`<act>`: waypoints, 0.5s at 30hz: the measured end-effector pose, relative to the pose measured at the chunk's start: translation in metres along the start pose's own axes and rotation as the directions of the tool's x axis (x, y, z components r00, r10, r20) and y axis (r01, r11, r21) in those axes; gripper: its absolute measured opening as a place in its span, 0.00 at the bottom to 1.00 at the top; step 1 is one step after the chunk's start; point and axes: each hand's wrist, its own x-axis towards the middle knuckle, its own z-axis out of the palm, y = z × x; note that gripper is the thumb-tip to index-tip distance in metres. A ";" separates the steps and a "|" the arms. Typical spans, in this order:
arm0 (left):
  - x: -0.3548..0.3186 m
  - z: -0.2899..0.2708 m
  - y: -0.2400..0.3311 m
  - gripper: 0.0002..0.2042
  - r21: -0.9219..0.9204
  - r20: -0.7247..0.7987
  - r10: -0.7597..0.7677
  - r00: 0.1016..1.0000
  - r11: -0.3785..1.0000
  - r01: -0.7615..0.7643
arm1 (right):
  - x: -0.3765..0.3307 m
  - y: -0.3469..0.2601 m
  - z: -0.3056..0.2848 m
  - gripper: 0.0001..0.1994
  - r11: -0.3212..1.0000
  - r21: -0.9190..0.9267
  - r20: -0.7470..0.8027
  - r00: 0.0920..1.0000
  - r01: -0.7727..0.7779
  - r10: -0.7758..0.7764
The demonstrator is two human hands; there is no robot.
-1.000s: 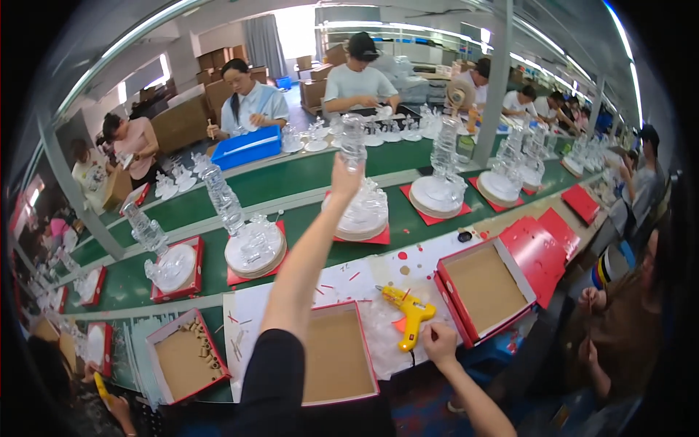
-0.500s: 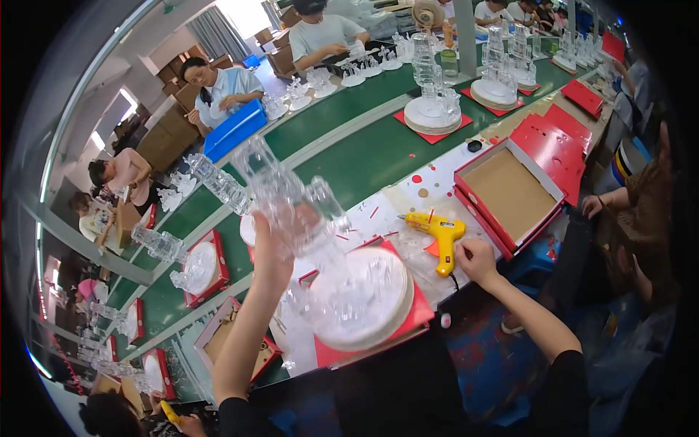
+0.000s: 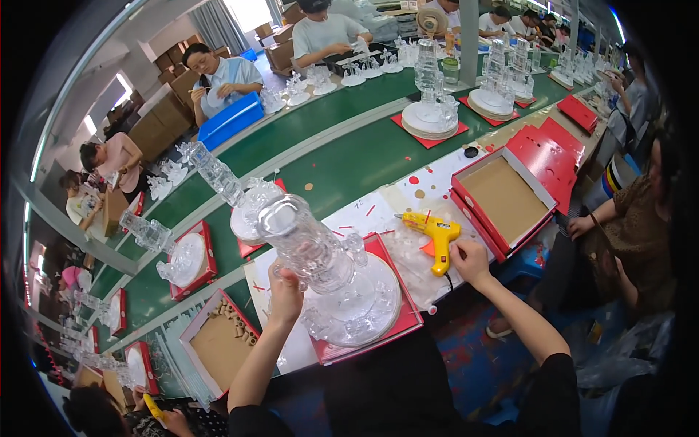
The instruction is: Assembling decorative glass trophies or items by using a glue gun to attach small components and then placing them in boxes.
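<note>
A clear, tiered plastic tower (image 3: 309,247) rises from the round white base (image 3: 384,317) in front of me, tilted in the picture. My left hand (image 3: 286,295) grips its lower side, with the far fingers hidden. Smaller clear pieces surround the tower on the base, which lies on a red box lid (image 3: 399,331). To the right, my right hand (image 3: 472,262) is closed beside the grip of a yellow hot glue gun (image 3: 440,237). Whatever its fingers may pinch is too small to make out. The glue gun lies on the white work surface.
An open red box (image 3: 506,197) stands at the right, near red lids (image 3: 546,156). Left of my left arm is a box with short tan tubes (image 3: 229,320). Similar clear towers line the green conveyor (image 3: 342,178). Co-workers sit across it and on both sides.
My left hand has moved down, bringing the clear tower from a raised, blurred position onto the base. My right hand has stayed beside the glue gun.
</note>
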 end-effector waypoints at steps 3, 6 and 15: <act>-0.013 -0.002 -0.021 0.49 0.230 -0.035 -0.042 0.999 0.972 0.049 | 0.004 0.001 0.003 0.10 1.000 0.019 -0.027 0.999 0.021 -0.021; -0.036 -0.022 -0.060 0.51 -0.187 -0.085 0.023 0.996 0.982 -0.039 | 0.009 -0.011 0.000 0.10 0.999 0.048 -0.045 0.999 0.013 -0.010; -0.015 -0.063 -0.047 0.24 0.600 0.177 -0.369 0.912 0.775 0.197 | -0.003 -0.036 0.008 0.11 0.980 0.199 -0.156 0.987 0.001 0.030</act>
